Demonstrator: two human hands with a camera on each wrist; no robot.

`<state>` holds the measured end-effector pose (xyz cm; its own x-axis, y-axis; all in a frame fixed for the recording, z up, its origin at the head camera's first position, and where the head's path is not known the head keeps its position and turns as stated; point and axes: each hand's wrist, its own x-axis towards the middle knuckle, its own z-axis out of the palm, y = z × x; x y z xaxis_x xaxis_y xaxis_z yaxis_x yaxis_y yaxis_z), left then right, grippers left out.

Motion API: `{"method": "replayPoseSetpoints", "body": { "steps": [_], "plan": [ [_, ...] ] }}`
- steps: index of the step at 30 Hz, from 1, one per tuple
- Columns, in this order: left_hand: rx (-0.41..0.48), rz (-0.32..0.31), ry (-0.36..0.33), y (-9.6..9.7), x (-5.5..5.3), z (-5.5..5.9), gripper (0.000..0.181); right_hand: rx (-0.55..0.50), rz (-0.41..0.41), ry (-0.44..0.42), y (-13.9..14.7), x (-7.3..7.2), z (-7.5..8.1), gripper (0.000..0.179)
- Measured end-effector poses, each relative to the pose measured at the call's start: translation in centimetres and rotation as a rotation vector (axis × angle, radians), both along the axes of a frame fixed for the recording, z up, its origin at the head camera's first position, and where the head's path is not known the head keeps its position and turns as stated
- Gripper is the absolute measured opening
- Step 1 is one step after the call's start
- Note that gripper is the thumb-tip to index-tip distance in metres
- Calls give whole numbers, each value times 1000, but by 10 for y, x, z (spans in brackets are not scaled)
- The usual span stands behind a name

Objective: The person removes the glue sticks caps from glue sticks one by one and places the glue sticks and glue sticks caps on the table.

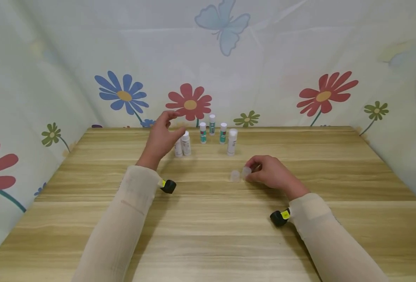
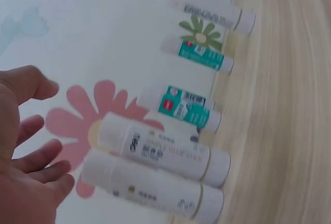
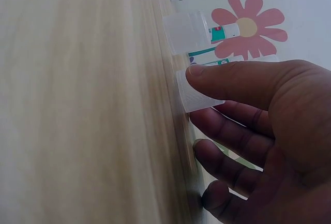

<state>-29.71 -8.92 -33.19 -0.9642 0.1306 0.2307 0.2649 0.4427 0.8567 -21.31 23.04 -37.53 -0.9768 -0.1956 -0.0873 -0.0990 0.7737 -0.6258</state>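
Observation:
My right hand (image 1: pixel 269 171) pinches a translucent cap (image 3: pixel 199 92) between thumb and index finger at the tabletop, its other fingers loosely bent. Close to its left stands a second translucent cap (image 1: pixel 234 176). Over at the left, my left hand (image 1: pixel 163 135) is held with thumb and fingers spread and nothing between them. Right by its thumb, two large white glue sticks (image 2: pixel 163 149) stand upright side by side; in the head view the hand partly covers the left one.
Several small teal-and-white glue sticks (image 1: pixel 203 133) stand upright toward the back of the wooden table (image 1: pixel 201 219). Another large white glue stick (image 1: pixel 232 142) stands to their right. Behind the table hangs a flower-printed sheet (image 1: pixel 264 70).

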Motion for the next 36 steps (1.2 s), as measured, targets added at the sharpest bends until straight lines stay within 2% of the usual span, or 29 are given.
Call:
{"method": "replayPoseSetpoints", "body": {
  "steps": [3, 6, 8, 10, 13, 17, 20, 23, 28, 36],
  "plan": [
    [22, 12, 104, 14, 6, 1, 42, 1, -5, -6, 1, 0, 0, 23],
    [42, -12, 197, 30, 11, 0, 35, 2, -3, -7, 2, 0, 1, 24],
    [59, -43, 232, 41, 14, -2, 32, -2, -4, -10, 3, 0, 1, 23],
    [83, -82, 236, 52, 16, -4, 33, -5, -2, -11, 3, 0, 0, 23],
    [109, -145, 177, 66, 20, -9, 38, -10, -2, -20, 2, 0, 0, 23],
    [145, -228, 53, 83, 18, -22, 44, -15, 4, -21, 1, 0, -2, 23],
    [166, -268, -32, 94, 14, -31, 46, -21, 7, -16, 0, -1, -4, 22],
    [174, -281, -102, 100, 8, -37, 48, -23, 8, -7, -1, 0, -3, 22],
    [197, -301, -140, 109, -2, -44, 46, -23, 2, 2, -1, 0, 1, 22],
    [187, -342, -226, 118, -13, -49, 46, -26, -5, -12, 1, 1, 6, 23]
  ]
}}
